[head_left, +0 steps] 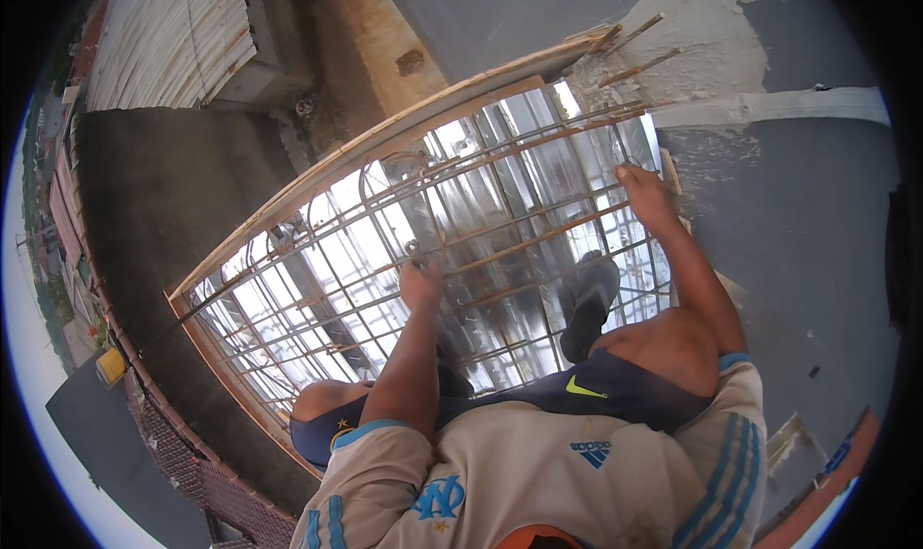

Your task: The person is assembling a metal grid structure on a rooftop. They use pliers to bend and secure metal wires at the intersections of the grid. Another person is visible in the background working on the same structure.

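Over shiny roofing sheets [500, 164], left hand [420, 285] and right hand [642, 191] grips clamped on rusty rebar grid [385, 261], shoe [588, 304] between.

Bright daylight from above, strong glare off the shiny sheeting [500, 212] under the rebar grid [433, 251]. Soft shadows on the grey concrete slab [798, 222]. Heavy fisheye bending, black vignette at corners. Slight blur around the left hand [420, 285].

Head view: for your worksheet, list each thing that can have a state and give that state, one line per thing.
Rebar grid: rusty, laid flat over shiny metal sheeting.
Left hand: closed around a bar of the grid.
Right hand: gripping the grid near its far edge.
Dark shoe: resting on the bars.
Wooden frame: bordering the grid.
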The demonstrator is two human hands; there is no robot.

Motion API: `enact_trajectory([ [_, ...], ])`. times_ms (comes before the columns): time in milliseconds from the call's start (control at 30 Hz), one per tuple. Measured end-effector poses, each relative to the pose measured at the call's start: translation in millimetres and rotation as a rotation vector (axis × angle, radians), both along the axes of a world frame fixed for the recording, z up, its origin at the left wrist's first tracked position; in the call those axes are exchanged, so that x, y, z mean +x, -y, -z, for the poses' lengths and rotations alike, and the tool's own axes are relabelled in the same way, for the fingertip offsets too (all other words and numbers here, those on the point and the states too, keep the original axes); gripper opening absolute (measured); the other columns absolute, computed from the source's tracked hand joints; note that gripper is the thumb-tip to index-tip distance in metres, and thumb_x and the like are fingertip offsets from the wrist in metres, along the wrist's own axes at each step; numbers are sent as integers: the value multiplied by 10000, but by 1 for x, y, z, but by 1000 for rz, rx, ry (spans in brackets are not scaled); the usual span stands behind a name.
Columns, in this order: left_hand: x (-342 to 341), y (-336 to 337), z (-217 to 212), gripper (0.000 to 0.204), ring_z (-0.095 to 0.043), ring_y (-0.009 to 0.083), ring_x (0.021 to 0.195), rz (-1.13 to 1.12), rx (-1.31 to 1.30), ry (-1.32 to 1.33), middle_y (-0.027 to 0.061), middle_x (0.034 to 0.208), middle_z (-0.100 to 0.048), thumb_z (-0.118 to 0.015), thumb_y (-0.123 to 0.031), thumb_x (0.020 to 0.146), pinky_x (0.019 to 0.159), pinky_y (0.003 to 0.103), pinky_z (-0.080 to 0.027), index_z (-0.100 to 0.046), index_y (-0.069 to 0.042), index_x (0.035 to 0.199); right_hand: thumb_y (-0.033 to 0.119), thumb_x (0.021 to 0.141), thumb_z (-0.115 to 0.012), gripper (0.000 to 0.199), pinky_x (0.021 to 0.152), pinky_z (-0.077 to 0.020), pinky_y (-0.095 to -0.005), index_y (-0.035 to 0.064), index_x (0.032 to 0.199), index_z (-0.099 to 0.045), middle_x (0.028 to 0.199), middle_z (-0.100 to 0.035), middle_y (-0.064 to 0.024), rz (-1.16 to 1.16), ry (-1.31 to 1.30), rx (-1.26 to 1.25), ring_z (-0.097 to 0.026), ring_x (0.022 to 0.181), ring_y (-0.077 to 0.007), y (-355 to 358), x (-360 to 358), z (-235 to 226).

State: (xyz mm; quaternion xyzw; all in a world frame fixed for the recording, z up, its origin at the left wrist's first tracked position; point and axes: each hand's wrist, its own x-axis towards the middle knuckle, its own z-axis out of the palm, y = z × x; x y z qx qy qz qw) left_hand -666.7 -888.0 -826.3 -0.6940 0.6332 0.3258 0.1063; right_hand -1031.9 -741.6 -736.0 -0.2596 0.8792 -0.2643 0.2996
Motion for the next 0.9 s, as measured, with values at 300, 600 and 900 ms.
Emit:
enact_trajectory([
  [300,-19,13,-24,311,-547,369,845,-32,-205,-119,200,870,-559,-565,-291,765,756,455,-423,-546,10,840,166,867,-524,224,727,-443,-463,-26,767,-582,800,-592,-211,-138,-589,46,-573,772,-389,-3,-18,-30],
  [600,-104,35,-76,355,-574,224,806,-25,166,-607,157,804,-558,-581,-276,797,677,348,-483,-558,51,933,209,803,-642,228,655,-476,-400,-8,763,-586,743,-584,-147,-311,-703,303,-606,711,-292,3,-22,-86],
  [900,-196,6,-146,471,-542,188,920,-367,647,-1305,107,998,-505,-564,-362,881,744,319,-519,-498,56,1087,431,778,-654,744,747,-474,-310,44,1344,-364,992,-570,-152,-490,196,153,-561,840,-196,32,37,-129],
])
